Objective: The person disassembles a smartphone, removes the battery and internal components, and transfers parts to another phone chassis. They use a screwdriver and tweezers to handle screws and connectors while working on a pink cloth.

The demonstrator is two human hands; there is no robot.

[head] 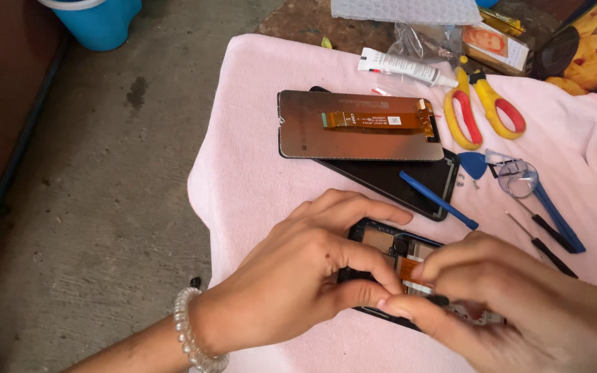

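An opened phone body (380,238) with a black frame lies on a pink cloth (243,173) near the bottom centre. My left hand (298,276) grips its left edge, thumb and fingers curled around it. My right hand (519,311) rests on the phone's right half, its fingertips pinching at an orange flex cable (409,268) inside. Most of the phone is hidden under both hands. A beaded bracelet (191,331) sits on my left wrist.
Behind the hands lie a screen panel (361,138) face down with an orange ribbon, a black cover (409,183), a blue pry stick (440,200), yellow-red scissors (481,107), a glue tube (405,68), a blue pick (473,164), screwdrivers (544,242) and a blue bucket (98,21) on the concrete floor.
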